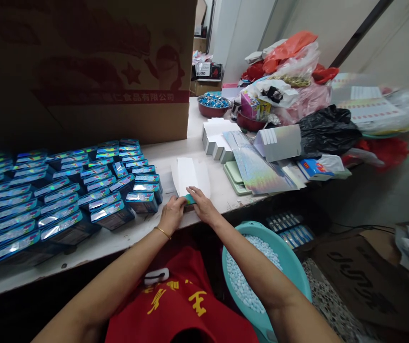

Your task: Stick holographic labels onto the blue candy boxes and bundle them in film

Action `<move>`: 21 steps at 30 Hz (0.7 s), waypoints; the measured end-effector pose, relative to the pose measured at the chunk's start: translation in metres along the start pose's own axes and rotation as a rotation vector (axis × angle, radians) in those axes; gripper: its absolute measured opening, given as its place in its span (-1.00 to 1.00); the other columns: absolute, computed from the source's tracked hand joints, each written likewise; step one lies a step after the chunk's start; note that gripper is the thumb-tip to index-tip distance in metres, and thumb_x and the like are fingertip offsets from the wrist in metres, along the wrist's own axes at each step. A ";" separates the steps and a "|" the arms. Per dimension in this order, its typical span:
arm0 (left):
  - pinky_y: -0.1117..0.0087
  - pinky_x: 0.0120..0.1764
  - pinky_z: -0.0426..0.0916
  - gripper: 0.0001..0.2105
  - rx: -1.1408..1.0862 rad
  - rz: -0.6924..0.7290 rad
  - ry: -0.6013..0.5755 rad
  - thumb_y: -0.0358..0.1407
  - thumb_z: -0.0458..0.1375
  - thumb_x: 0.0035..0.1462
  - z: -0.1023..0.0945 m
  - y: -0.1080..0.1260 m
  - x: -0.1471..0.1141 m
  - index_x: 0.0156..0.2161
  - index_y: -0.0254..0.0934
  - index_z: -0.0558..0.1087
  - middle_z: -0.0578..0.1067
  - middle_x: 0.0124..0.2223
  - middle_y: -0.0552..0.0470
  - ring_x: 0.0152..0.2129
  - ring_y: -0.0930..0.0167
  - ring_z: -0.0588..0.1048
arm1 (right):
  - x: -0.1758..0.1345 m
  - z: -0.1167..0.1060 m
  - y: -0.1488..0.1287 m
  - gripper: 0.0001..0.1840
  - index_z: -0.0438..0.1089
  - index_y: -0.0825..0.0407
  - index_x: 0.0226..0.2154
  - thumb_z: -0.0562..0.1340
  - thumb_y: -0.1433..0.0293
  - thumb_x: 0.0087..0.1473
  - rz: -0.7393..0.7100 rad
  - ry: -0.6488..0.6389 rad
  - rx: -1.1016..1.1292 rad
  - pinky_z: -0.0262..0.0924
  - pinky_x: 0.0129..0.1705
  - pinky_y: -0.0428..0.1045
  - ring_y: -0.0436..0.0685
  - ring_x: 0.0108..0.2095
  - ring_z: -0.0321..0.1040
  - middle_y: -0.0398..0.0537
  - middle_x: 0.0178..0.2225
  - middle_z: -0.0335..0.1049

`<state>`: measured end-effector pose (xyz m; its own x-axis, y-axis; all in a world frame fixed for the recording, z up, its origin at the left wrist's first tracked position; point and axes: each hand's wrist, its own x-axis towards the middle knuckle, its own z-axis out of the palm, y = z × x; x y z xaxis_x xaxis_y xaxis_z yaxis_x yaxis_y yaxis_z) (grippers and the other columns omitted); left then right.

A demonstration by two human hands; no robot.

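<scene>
At the table's front edge, a small blue-green box (190, 199) sits between my two hands. My left hand (173, 213) grips its left end, fingers closed around it. On the other end, my right hand (203, 206) presses with thumb and fingers. Part of the box is hidden by the fingers. Just behind it lies white paper (188, 174), flat on the table (161, 151). To the left of my hands stand many shiny blue boxes (142, 202) in packed rows, the closest a short way from my left hand.
A large cardboard box (125, 114) stands behind the rows. To the right are white cartons (218, 138), shiny sheets (257, 162), a green scale (238, 178) and piled plastic bags (297, 71). A bowl (213, 109) of blue pieces stands behind. Below, a teal basin (297, 267) holds white pellets.
</scene>
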<state>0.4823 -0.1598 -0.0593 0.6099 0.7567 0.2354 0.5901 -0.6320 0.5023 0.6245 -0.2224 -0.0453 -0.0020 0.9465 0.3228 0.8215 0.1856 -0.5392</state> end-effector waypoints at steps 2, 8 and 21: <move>0.44 -0.33 0.24 -0.76 0.040 0.004 -0.016 -0.25 -0.08 0.16 -0.001 -0.003 0.003 -0.25 -0.20 0.44 0.33 -0.39 0.00 -0.43 0.42 0.35 | -0.011 -0.007 -0.004 -0.38 0.01 -0.01 0.13 -0.04 0.61 -0.01 -0.005 0.080 0.025 0.08 0.09 0.04 0.07 0.13 -0.02 0.02 0.15 -0.01; 0.46 -0.34 0.22 -0.75 0.060 0.014 -0.007 -0.25 -0.07 0.16 0.001 -0.007 0.004 -0.23 -0.22 0.45 0.36 -0.38 -0.01 -0.42 0.43 0.36 | -0.039 -0.002 0.011 -0.55 0.20 0.10 -0.01 0.07 0.44 -0.02 0.474 0.705 0.350 0.14 0.01 0.12 0.13 -0.06 0.24 0.09 -0.08 0.29; 0.41 -0.35 0.24 -0.70 0.282 -0.027 -0.207 -0.16 -0.10 0.16 -0.014 0.010 0.007 -0.09 -0.12 0.38 0.34 -0.24 -0.06 -0.38 0.37 0.39 | -0.030 0.027 0.017 -0.30 -0.01 0.05 0.07 0.00 0.61 -0.21 0.501 0.228 0.538 0.20 -0.06 -0.03 0.01 -0.12 0.30 0.00 -0.07 0.30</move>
<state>0.4848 -0.1588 -0.0412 0.6690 0.7424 0.0371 0.7132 -0.6551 0.2493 0.6228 -0.2402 -0.0851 0.4630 0.8842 0.0614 0.3029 -0.0928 -0.9485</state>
